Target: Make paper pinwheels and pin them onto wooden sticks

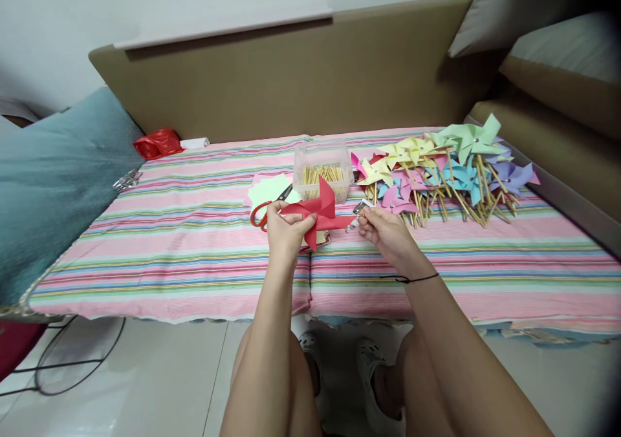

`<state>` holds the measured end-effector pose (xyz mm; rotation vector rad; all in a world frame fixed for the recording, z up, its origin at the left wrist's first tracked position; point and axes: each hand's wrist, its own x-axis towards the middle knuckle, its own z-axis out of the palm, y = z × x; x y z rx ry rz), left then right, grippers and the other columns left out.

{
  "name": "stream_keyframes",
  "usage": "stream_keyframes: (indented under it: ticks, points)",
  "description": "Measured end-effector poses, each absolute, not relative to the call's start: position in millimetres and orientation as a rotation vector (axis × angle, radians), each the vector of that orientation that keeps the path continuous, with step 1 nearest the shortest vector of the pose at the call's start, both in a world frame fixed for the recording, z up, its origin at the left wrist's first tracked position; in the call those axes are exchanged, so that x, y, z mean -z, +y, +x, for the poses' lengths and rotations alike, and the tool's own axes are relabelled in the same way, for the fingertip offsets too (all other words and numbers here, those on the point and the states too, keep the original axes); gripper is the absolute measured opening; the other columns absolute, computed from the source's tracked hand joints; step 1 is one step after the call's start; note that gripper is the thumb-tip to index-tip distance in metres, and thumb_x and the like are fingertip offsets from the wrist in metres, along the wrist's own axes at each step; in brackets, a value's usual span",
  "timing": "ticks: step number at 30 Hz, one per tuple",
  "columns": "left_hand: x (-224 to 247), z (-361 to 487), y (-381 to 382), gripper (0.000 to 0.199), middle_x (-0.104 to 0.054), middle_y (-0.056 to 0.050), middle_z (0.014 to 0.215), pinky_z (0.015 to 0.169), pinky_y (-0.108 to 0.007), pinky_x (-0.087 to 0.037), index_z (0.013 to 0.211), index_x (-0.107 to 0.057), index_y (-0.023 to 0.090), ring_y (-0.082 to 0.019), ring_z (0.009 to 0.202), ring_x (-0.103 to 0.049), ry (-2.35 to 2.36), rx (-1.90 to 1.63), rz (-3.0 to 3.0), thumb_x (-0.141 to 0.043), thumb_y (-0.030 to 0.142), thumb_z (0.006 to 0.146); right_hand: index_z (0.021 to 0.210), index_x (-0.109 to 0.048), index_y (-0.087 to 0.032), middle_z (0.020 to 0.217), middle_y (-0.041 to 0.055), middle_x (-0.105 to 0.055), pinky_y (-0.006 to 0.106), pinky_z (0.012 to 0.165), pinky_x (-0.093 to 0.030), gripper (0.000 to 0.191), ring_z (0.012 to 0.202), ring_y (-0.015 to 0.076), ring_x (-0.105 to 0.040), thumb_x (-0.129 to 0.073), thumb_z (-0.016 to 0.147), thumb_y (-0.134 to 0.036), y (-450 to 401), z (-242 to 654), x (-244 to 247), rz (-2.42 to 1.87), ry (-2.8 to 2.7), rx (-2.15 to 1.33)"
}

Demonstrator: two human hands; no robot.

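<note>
My left hand (pixel 286 231) pinches a red paper pinwheel (pixel 321 211) by its middle, with the folded blades spread out. To the right of it, my right hand (pixel 384 232) has its fingertips pressed together; what they hold, if anything, is too small to make out. Small shiny metal pieces (pixel 358 209) show beside those fingertips. Behind the pinwheel stands a clear plastic box (pixel 345 190) with many short thin sticks (pixel 321 174) in it. Orange-handled scissors (pixel 259 214) lie by my left hand, over pale green paper sheets (pixel 266 188). More paper is partly hidden under the pinwheel.
A pile of finished-looking pinwheels (pixel 412 149) on sticks, in several colours, lies at the right on the striped cloth (pixel 194 256). At the far left are a red plastic bag (pixel 159 143), a white box (pixel 194 143) and a clear packet (pixel 127 180). A sofa backrest (pixel 291 81) rises behind.
</note>
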<state>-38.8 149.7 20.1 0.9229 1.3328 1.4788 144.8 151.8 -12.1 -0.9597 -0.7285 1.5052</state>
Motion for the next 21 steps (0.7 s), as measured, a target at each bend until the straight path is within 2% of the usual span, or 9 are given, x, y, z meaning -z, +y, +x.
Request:
stream_keyframes:
  ticks: [3,8,14,18,21]
  points:
    - [-20,-38,150,0.061,-0.063,0.005,0.058,0.056,-0.024,-0.047,0.092,-0.035,0.022,-0.015,0.051,-0.062,1.319,-1.479,0.931,-0.079,0.02,0.05,0.071,-0.065,-0.018,0.066,-0.0023,-0.059,0.021,0.062,-0.051,0.036,0.061,0.0077,-0.054,-0.083,0.057,-0.046,151,146,10,-0.963,-0.711,-1.422]
    - [-19,-36,149,0.059,-0.061,0.007,0.054,0.053,-0.022,-0.045,0.091,-0.033,0.023,-0.014,0.047,-0.06,1.32,-1.468,0.996,-0.078,0.02,0.052,0.08,-0.069,-0.022,0.078,0.0009,-0.069,0.028,0.071,-0.055,0.023,0.067,0.0107,-0.062,-0.08,0.066,-0.037,144,148,-3,-0.9,-0.858,-1.215]
    - [-19,-24,144,0.054,-0.057,0.011,0.05,0.045,-0.017,-0.038,0.092,-0.032,0.024,-0.012,0.042,-0.056,1.35,-1.378,1.169,-0.073,0.02,0.057,0.072,-0.075,-0.024,0.076,0.0038,-0.07,0.035,0.069,-0.056,0.011,0.072,0.0175,-0.065,-0.08,0.065,-0.03,135,135,-15,-0.882,-1.211,-1.092]
    - [-18,-16,143,0.052,-0.054,0.012,0.05,0.046,-0.017,-0.036,0.092,-0.032,0.024,-0.01,0.041,-0.052,1.357,-1.342,1.229,-0.072,0.02,0.059,0.072,-0.074,-0.023,0.067,0.0014,-0.069,0.035,0.066,-0.056,0.012,0.064,0.0167,-0.064,-0.081,0.063,-0.026,136,126,-9,-0.948,-1.129,-1.096]
    - [-18,-15,143,0.052,-0.054,0.011,0.051,0.048,-0.017,-0.037,0.093,-0.032,0.024,-0.009,0.043,-0.051,1.362,-1.33,1.24,-0.072,0.02,0.059,0.071,-0.074,-0.023,0.07,0.0015,-0.071,0.034,0.066,-0.055,0.007,0.066,0.0168,-0.065,-0.079,0.066,-0.023,136,127,-5,-0.971,-1.151,-1.028]
